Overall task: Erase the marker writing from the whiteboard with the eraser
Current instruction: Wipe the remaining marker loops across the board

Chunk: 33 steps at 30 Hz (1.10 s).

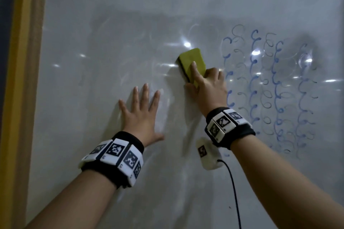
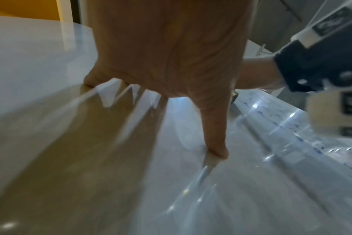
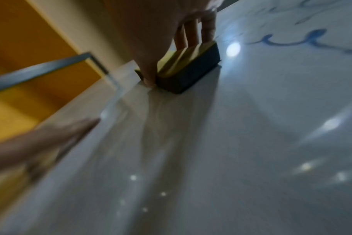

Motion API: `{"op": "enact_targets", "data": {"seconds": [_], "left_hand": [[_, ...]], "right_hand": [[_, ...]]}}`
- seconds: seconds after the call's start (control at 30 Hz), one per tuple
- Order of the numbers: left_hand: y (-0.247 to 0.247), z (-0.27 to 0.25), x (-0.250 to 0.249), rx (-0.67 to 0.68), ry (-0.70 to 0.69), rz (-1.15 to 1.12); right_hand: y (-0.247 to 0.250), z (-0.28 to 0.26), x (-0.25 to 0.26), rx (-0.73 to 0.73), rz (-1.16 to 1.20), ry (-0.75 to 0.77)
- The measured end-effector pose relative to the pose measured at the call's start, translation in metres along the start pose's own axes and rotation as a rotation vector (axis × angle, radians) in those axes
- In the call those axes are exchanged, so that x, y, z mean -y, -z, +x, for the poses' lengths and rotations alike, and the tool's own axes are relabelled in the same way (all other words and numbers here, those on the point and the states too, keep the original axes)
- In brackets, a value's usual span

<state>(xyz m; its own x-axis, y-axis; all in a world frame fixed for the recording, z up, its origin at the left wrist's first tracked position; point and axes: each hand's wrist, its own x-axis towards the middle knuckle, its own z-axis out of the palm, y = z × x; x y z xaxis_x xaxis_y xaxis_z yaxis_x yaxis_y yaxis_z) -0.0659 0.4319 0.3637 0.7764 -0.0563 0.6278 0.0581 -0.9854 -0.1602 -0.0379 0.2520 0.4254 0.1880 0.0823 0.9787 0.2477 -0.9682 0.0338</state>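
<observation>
while l hand rests flat, r hand seemingly grips eraser

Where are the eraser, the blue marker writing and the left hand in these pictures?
eraser (image 1: 191,59): head view, on its yellow-green top.
blue marker writing (image 1: 254,80): head view, on a blue looped column.
left hand (image 1: 140,117): head view, on the back of the hand.

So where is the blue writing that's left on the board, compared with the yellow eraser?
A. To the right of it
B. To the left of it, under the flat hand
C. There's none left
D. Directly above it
A: the blue marker writing fills the board to the right of the eraser held by the right hand, while the left hand lies flat on a wiped area.
</observation>
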Motion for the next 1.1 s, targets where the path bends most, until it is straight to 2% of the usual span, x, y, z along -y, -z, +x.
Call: {"op": "enact_targets", "data": {"seconds": [0.03, 0.1, 0.13, 0.23, 0.27, 0.37, 0.43, 0.47, 0.57, 0.6, 0.73, 0.77, 0.87, 0.9, 1.03, 1.07, 1.1], "left_hand": [[0.000, 0.000, 0.000, -0.009, -0.003, 0.005], [-0.002, 0.000, 0.001, -0.024, -0.005, 0.017], [-0.003, 0.000, 0.001, -0.029, -0.004, 0.023], [-0.005, 0.001, 0.002, -0.024, -0.003, 0.030], [-0.005, 0.002, 0.001, -0.022, -0.003, 0.032], [-0.006, 0.002, 0.001, -0.018, 0.001, 0.044], [-0.005, 0.002, 0.002, -0.019, 0.003, 0.048], [-0.005, 0.001, 0.002, -0.019, 0.004, 0.049], [-0.004, 0.000, 0.002, -0.013, -0.001, 0.041], [-0.004, 0.000, 0.002, -0.013, -0.002, 0.040], [-0.003, -0.002, 0.002, -0.010, 0.002, 0.047], [-0.003, -0.002, 0.002, -0.004, 0.002, 0.047], [-0.003, -0.001, 0.002, 0.008, 0.006, 0.043], [-0.002, -0.001, 0.002, 0.008, 0.008, 0.041], [0.000, -0.002, 0.001, 0.008, 0.014, 0.034], [0.000, -0.002, 0.001, 0.007, 0.013, 0.038], [0.000, -0.002, 0.001, 0.006, 0.012, 0.046]], "right_hand": [[0.000, -0.006, 0.004, 0.010, 0.051, 0.053], [-0.003, -0.007, -0.010, -0.026, -0.044, 0.189], [-0.002, -0.003, -0.015, -0.034, -0.058, 0.195], [-0.003, -0.006, -0.010, 0.031, -0.001, -0.073], [-0.004, -0.013, -0.005, 0.018, 0.018, -0.088], [-0.005, -0.027, 0.000, -0.003, 0.018, 0.117], [-0.006, -0.023, -0.012, -0.079, -0.054, 0.212], [-0.006, -0.022, -0.015, -0.085, -0.050, 0.190], [-0.008, -0.026, -0.005, -0.059, 0.067, -0.043], [-0.009, -0.029, 0.001, -0.043, 0.089, -0.065], [-0.003, -0.025, -0.012, -0.055, -0.011, 0.131], [0.001, -0.022, -0.017, -0.052, -0.011, 0.105], [0.001, -0.020, -0.019, -0.008, 0.019, -0.101], [0.001, -0.023, -0.014, -0.008, 0.032, -0.091], [-0.005, -0.034, -0.019, -0.041, -0.062, 0.236], [-0.003, -0.031, -0.024, -0.045, -0.079, 0.246], [0.000, -0.026, -0.028, -0.037, -0.072, 0.190]]}}
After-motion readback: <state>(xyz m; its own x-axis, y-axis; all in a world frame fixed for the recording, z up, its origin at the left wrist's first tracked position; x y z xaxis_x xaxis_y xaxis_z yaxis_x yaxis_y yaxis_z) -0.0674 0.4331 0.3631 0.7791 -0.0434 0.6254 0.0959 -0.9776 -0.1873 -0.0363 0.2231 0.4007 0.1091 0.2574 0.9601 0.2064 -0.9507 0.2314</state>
